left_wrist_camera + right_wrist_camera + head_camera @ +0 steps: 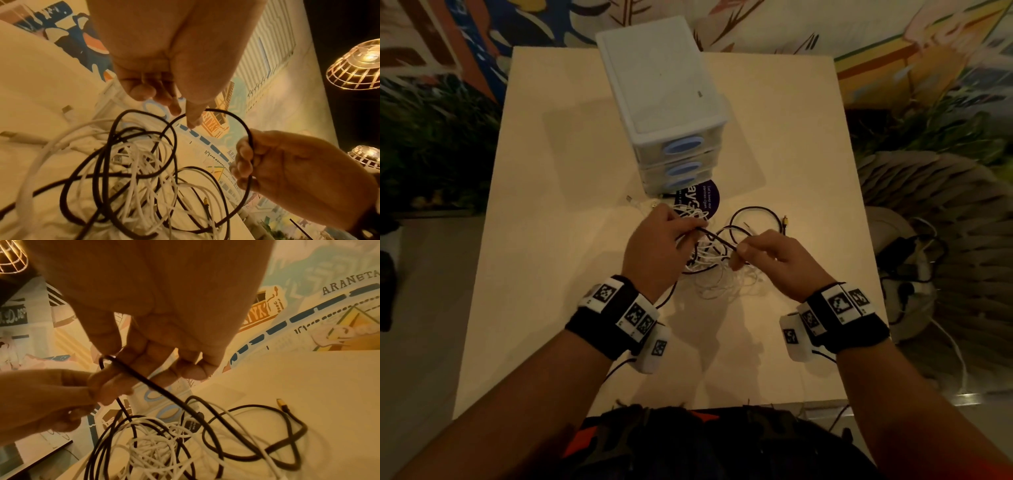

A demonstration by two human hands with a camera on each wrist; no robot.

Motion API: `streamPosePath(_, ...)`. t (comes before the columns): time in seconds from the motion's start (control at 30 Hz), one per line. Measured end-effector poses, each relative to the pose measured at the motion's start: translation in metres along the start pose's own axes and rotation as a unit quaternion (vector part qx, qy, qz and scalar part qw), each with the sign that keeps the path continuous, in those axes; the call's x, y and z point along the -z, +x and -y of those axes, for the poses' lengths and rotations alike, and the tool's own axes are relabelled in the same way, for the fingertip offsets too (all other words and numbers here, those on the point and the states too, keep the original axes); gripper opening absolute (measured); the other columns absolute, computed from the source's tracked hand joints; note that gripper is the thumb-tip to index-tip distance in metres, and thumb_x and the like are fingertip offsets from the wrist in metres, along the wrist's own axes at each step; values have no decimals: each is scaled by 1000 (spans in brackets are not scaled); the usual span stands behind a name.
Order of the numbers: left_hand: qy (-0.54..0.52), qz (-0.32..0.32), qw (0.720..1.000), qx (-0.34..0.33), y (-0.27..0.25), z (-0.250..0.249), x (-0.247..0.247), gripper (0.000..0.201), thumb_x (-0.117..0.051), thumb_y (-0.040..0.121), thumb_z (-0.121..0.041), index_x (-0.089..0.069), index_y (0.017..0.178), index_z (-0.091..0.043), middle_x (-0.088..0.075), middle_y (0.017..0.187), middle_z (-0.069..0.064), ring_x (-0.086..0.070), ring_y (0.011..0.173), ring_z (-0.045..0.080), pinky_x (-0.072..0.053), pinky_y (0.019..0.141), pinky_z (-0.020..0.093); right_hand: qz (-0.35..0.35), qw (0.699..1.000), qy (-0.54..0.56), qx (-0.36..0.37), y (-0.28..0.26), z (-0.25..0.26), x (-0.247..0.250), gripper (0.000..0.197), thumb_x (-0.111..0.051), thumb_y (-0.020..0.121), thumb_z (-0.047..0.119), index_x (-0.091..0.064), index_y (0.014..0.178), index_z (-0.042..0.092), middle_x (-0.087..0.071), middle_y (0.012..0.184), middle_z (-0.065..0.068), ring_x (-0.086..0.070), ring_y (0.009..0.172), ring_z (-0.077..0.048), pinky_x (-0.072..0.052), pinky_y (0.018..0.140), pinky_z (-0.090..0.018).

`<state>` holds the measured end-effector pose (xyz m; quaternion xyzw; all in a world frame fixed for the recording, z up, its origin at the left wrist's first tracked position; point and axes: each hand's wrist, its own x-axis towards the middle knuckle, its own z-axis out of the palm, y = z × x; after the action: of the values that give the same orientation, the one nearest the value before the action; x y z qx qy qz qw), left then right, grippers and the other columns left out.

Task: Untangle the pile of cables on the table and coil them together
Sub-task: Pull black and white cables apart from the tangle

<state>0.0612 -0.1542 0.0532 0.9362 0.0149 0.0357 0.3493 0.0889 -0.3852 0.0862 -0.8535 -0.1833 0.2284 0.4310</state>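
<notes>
Closest to the camera are the two wrists with their marker bands, and just past them both hands are working over the pile. Going left to right: the left hand [654,246] has its fingers [174,107] curled and pinching a black cable [236,120] where it rises out of the tangle of white cables [714,270] on the surface [551,205]. That same black cable arcs across to the right hand [774,257], whose fingers [127,379] are clenched round it too. Further right, its loose end with a yellowish plug [785,222] lies free on the surface. A small drawer unit [671,102] sits behind the pile.

If it were me, I'd feed the black one out hand over hand towards that free plug end, keeping it slack. Yanking probably just tightens the white loops around it.
</notes>
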Motion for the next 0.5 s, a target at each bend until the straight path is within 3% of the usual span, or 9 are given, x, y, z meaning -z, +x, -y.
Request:
streamPosePath(0.1, 39, -43, 993, -106, -1, -7, 6, 21, -68, 95, -37, -79, 110, -28, -61, 101, -1, -54, 94, 18, -36, 77, 22, 1, 999, 27, -30, 1, 13, 2, 47, -41, 102, 51, -80, 94, 26, -75, 93, 13, -66, 95, 1, -48, 90, -19)
streamPosePath(0.2, 60, -45, 987, -141, -3, -14, 6, 17, -69, 94, -28, -77, 107, -21, -67, 103, 1, -56, 97, 23, -34, 81, 21, -3, 1000, 10, 5, 11, 28, 1, 42, -45, 102, 51, -76, 90, 26, -74, 88, 10, -66, 88, -1, -49, 83, -21)
streamPosePath(0.27, 44, -25, 992, -114, -6, -13, 3, 15, -70, 93, -22, -75, 107, -20, -67, 101, 0, -58, 93, 22, -34, 79, 20, 8, 999, -30, 38, 19, 36, -2, 35, -49, 104, 42, -75, 89, 23, -71, 83, 10, -65, 81, -4, -52, 79, -29)
streamPosePath(0.37, 12, 19, 999, -47, -9, 1, -4, 16, -65, 99, -29, -71, 113, -25, -63, 104, -2, -59, 85, 15, -40, 71, 23, 1, 996, -39, 84, 23, 41, -7, 31, -50, 105, 35, -72, 89, 23, -70, 84, 9, -64, 81, -7, -53, 78, -39)
streamPosePath(0.5, 4, 34, 999, 13, -11, 21, -6, 24, -61, 101, -36, -73, 116, -22, -62, 107, 1, -61, 89, 19, -45, 75, 28, -54, 992, 11, 117, 14, 37, -6, 27, -53, 105, 27, -73, 87, 24, -69, 85, 13, -66, 85, -10, -52, 79, -36)
